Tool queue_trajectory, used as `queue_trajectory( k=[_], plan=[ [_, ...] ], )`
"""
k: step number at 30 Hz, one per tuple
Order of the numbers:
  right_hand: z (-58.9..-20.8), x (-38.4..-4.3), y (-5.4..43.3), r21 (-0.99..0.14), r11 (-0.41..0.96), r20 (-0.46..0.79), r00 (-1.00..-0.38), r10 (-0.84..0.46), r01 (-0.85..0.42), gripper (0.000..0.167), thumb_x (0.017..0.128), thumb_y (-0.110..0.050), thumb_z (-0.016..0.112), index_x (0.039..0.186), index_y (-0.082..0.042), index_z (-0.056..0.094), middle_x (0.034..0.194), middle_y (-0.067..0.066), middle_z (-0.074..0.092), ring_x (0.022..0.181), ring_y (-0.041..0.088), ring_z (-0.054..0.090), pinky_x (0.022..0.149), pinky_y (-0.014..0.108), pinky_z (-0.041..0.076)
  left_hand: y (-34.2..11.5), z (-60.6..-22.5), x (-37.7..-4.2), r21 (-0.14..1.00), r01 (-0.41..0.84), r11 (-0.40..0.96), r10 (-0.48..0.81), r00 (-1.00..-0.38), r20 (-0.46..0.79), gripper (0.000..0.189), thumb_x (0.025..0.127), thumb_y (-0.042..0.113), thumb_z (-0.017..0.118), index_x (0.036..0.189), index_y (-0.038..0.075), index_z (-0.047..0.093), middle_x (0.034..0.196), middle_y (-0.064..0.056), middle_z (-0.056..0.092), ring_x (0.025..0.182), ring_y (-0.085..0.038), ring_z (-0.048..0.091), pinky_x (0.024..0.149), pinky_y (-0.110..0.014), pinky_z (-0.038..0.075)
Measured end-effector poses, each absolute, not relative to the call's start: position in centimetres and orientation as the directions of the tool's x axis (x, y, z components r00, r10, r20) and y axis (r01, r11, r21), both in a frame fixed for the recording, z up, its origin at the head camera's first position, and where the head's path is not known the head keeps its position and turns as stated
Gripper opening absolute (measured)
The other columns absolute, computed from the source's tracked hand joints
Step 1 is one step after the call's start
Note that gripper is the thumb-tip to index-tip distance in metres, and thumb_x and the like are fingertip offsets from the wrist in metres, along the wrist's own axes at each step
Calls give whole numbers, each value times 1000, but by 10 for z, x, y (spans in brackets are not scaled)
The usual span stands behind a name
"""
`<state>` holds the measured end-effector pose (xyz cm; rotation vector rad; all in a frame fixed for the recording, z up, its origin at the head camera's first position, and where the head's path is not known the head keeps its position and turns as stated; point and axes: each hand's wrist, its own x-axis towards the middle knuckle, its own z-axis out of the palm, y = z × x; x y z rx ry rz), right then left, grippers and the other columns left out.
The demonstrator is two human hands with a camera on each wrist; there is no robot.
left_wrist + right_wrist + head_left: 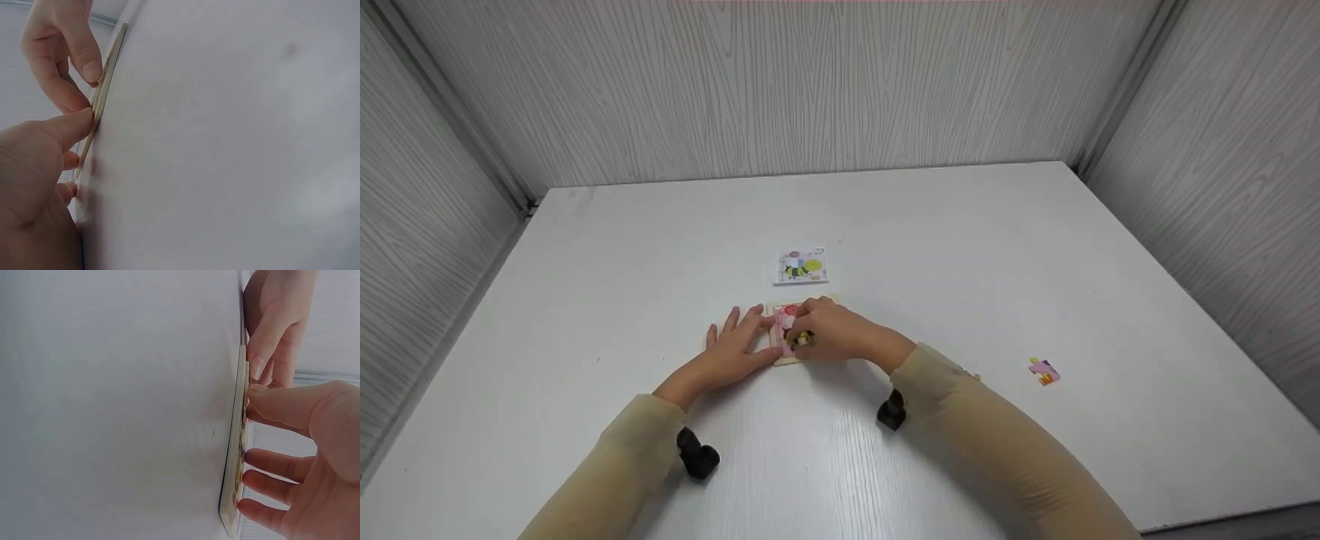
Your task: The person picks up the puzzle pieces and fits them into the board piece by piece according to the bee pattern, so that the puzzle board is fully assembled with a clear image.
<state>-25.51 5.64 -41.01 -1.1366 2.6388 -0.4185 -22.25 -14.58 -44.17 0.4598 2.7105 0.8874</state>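
A small jigsaw puzzle in a pale wooden tray (785,359) lies mid-table, its pink picture partly covered by my right hand (832,330). Thumb and forefinger of that hand pinch a puzzle piece (804,338) with yellow and dark patches, low against the puzzle; the right wrist view has its other fingertips touching the surface. My left hand (731,357) rests at the tray's left side, fingers spread, thumb against the near left corner. Edge-on, the tray (115,53) appears as a thin strip in the left wrist view. The pinched piece is mostly hidden by the fingers.
Behind the tray lies a square picture card (800,267) with a bee-like drawing. A loose pink and yellow puzzle piece (1044,371) is off to the right. Something small (976,376) peeks out beside the right sleeve. Pale wood-grain panels surround the white table (660,247).
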Motion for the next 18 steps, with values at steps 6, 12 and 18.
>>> queue_trajectory(
  k=[6,12,18],
  plan=[
    [-410,-254,57,-366,662,-113,-675,-729,-654,22,86,-24,67,107,-17,71,116,3,55,103,18,46,87,34,40,-146,-443,-223,610,210,764,367,-919,-145,61,91,48,52,137,10,39,154,-14,13,139,-39,-8,102,-61,-11],
    [-406,-253,63,-362,666,-113,-678,-726,-652,25,86,-25,67,109,-15,70,118,4,56,106,19,46,90,33,40,-146,-440,-222,600,209,772,371,-915,-158,62,92,48,51,139,10,38,154,-14,12,139,-38,-9,103,-60,-11],
    [-401,-252,80,-369,682,-117,-696,-708,-632,29,87,-24,66,114,-13,67,123,7,54,113,22,45,96,34,39,-148,-438,-222,607,211,766,382,-909,-166,65,91,50,51,141,10,37,154,-14,10,138,-38,-10,103,-60,-12]
  ],
)
